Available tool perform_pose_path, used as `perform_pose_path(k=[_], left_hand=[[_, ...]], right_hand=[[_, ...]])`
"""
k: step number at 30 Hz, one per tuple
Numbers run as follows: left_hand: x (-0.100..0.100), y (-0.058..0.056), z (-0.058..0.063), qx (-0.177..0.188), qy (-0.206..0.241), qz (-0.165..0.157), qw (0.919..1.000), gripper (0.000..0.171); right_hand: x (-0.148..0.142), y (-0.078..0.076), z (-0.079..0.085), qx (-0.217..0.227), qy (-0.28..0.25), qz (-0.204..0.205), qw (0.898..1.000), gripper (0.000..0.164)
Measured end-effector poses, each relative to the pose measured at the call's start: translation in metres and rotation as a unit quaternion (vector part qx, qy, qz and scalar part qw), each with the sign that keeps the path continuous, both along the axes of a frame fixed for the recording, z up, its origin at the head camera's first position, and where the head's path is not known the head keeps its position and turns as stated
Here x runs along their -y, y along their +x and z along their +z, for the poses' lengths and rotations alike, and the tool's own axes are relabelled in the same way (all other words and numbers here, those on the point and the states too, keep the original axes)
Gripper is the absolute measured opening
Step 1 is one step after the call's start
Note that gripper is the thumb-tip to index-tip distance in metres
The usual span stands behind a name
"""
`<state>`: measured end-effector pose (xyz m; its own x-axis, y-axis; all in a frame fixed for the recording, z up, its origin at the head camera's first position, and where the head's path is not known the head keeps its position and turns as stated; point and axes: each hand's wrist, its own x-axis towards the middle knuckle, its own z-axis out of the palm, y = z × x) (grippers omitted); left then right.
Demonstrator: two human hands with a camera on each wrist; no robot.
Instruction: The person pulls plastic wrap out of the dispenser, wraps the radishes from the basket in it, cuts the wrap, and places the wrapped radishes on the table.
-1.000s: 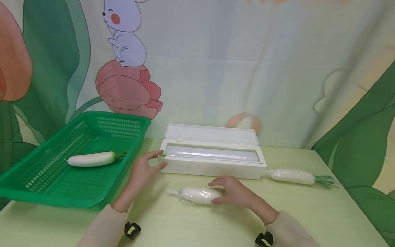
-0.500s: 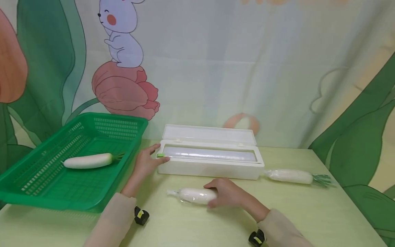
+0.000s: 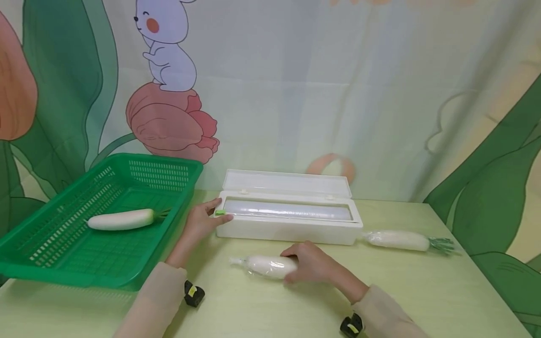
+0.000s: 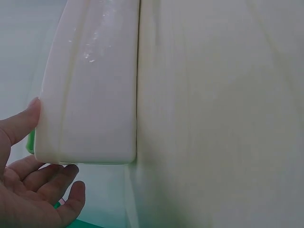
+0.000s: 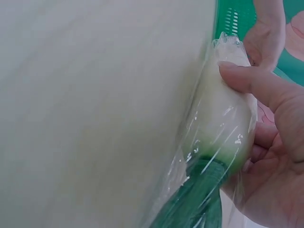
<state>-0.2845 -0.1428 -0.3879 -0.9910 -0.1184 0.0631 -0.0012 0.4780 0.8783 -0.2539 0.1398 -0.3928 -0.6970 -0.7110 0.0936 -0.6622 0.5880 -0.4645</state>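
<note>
My right hand (image 3: 310, 264) grips a white radish (image 3: 270, 266) wrapped in clear film, lying across the table in front of the box. In the right wrist view the thumb lies over the wrapped radish (image 5: 218, 118) and the fingers go round its far side; its green leaves (image 5: 194, 204) show under the film. My left hand (image 3: 200, 224) holds the left end of a white cling film box (image 3: 287, 231), thumb on the front edge beside a green slider (image 3: 220, 212). In the left wrist view the fingers (image 4: 52, 183) sit against the box's end. Its lid (image 3: 287, 182) stands raised, showing the film roll (image 3: 287, 210).
A green plastic basket (image 3: 139, 263) stands at the left, with a bare white radish (image 3: 122, 220) inside. Another film-wrapped radish (image 3: 399, 240) lies right of the box, leaves toward the table's right edge. A printed curtain (image 3: 279, 94) hangs right behind the table.
My left hand has settled onto the box's left end, its thumb coming down on the front edge. The right hand has closed further over the wrapped radish, which stays in place.
</note>
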Motion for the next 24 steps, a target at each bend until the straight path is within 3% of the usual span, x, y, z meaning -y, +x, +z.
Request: perform_pose_path(k=[7, 15, 21, 24], left_hand=[[0.000, 0.000, 0.000, 0.004, 0.002, 0.001, 1.0000, 0.067], [-0.001, 0.000, 0.001, 0.013, 0.008, 0.010, 0.9998, 0.068], [-0.002, 0.000, 0.002, 0.015, 0.013, 0.012, 0.9997, 0.068], [-0.002, -0.001, 0.002, 0.016, 0.009, 0.009, 0.9998, 0.068]], right_hand=[[-0.028, -0.003, 0.007, -0.013, -0.018, -0.032, 0.999, 0.037], [-0.098, 0.005, 0.007, 0.001, -0.001, -0.116, 0.993, 0.042], [-0.146, 0.022, 0.005, 0.016, 0.028, -0.176, 0.984, 0.045], [-0.168, 0.028, 0.003, 0.031, 0.046, -0.219, 0.974, 0.048]])
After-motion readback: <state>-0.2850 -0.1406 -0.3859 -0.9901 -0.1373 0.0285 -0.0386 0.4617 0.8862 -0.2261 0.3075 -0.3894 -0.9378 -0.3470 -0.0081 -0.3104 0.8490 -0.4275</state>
